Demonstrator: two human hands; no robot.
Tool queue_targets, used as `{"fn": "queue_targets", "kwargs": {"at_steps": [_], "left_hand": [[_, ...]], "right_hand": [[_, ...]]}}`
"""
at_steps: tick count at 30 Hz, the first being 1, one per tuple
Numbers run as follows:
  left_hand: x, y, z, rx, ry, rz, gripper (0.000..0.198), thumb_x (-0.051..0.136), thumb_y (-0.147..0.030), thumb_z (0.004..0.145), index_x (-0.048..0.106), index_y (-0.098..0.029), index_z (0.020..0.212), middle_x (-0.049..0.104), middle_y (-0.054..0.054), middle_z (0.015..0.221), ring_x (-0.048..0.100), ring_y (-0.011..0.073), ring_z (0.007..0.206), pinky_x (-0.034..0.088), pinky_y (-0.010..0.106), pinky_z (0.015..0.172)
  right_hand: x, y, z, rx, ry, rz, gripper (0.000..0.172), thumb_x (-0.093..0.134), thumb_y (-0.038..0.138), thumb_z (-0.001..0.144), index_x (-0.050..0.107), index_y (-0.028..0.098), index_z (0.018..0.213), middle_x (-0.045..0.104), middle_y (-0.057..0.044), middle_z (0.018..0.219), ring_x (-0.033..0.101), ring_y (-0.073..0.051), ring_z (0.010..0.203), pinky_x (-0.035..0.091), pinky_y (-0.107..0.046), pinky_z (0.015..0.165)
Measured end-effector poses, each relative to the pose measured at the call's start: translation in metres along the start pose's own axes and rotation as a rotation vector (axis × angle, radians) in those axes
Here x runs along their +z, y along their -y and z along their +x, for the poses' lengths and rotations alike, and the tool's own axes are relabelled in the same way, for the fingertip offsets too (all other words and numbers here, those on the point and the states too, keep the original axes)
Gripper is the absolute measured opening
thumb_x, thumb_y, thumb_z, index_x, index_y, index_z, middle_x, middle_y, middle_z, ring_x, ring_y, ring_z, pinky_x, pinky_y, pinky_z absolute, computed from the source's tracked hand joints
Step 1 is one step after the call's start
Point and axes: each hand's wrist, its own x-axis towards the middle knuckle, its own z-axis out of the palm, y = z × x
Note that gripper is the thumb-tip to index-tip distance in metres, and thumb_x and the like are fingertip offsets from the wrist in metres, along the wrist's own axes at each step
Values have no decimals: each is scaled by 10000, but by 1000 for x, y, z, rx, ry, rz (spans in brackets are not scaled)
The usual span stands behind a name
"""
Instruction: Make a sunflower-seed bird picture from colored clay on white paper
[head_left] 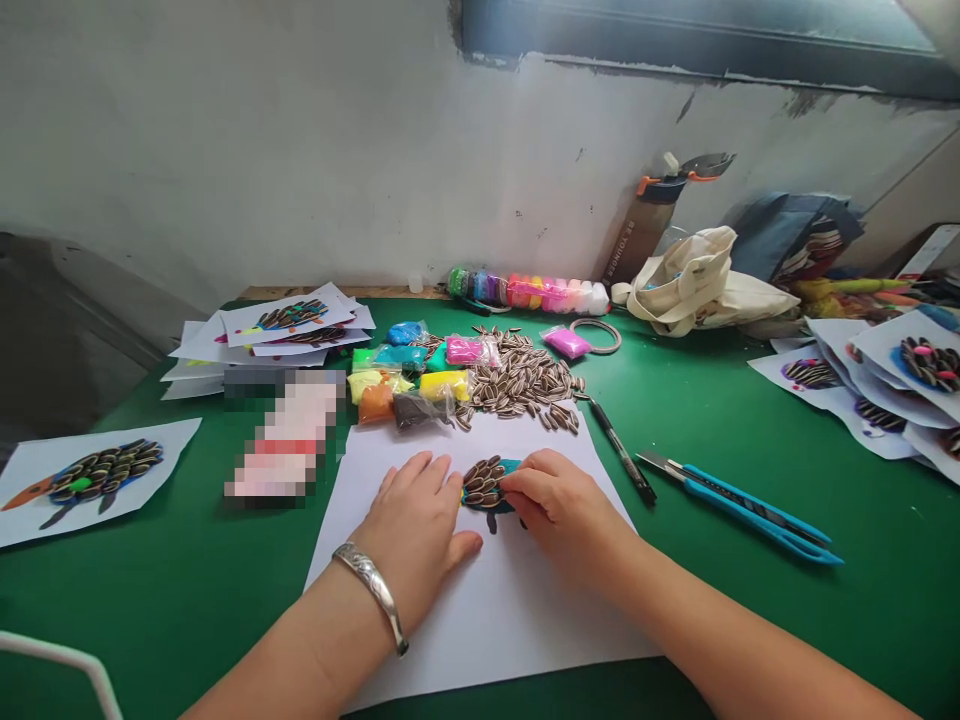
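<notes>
White paper (pixel 480 620) lies in front of me on the green table. On it is a small blue clay shape (pixel 511 466) partly covered with striped sunflower seeds (pixel 484 482), with dark stubs below. My left hand (pixel 412 520), wearing a silver bangle, rests on the paper with fingers spread, its fingertips at the shape's left edge. My right hand (pixel 559 505) is pinched at the shape's right side; whatever sits between its fingertips is too small to name. Behind the paper lie a seed pile (pixel 517 375) and colored clay packets (pixel 444 385).
A black pen (pixel 622 450) and blue craft knife (pixel 750 510) lie right. Finished seed pictures sit at the left (pixel 97 485) and right (pixel 877 390). Behind stand a bottle (pixel 641 230) and cloth bag (pixel 697 285). A white bar (pixel 60 655) crosses the lower left.
</notes>
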Motion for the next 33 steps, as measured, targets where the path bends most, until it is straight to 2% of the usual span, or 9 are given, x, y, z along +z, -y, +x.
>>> {"fn": "queue_targets", "kwargs": {"at_steps": [5,9,12,17,22,33], "left_hand": [[0,0,1,-3,-5,2,383,636,-316,813,615,-116,1138,556,170,1286,413,370,1279,391,530,1030],[0,0,2,7,-6,-6,368,634,-327,815,620,-121,1119,563,163,1269,417,368,1271,384,527,1035],[-1,0,1,12,-11,-6,339,625,-328,821,626,-121,1089,570,161,1249,427,364,1256,382,526,1033],[0,0,1,17,-8,-8,343,620,-331,823,620,-116,1091,568,159,1239,423,361,1250,382,520,1031],[0,0,0,26,-9,-2,334,605,-334,831,619,-119,1086,579,151,1215,437,354,1237,389,516,1025],[-1,-1,1,9,8,-3,363,608,-341,831,612,-115,1115,562,156,1248,408,359,1264,373,514,1040]], "right_hand": [[1,1,0,-1,-6,10,217,509,76,862,707,161,834,585,-52,781,545,-154,727,432,-236,643],[-5,-1,-1,-9,-35,-4,142,578,116,836,708,172,849,592,-41,784,541,-150,721,416,-241,647],[-11,-1,-2,-4,-53,-51,138,584,121,826,697,180,775,585,-26,741,528,-146,704,393,-245,644],[-12,0,-1,-10,-18,-97,201,570,66,806,676,177,676,574,-14,683,512,-132,664,353,-243,619],[-12,-1,-1,32,-41,-100,171,590,75,801,693,174,707,576,-15,661,513,-135,656,339,-248,617],[-8,-2,-1,42,14,-106,181,586,97,815,680,182,686,552,-6,661,492,-132,661,311,-253,620]]}}
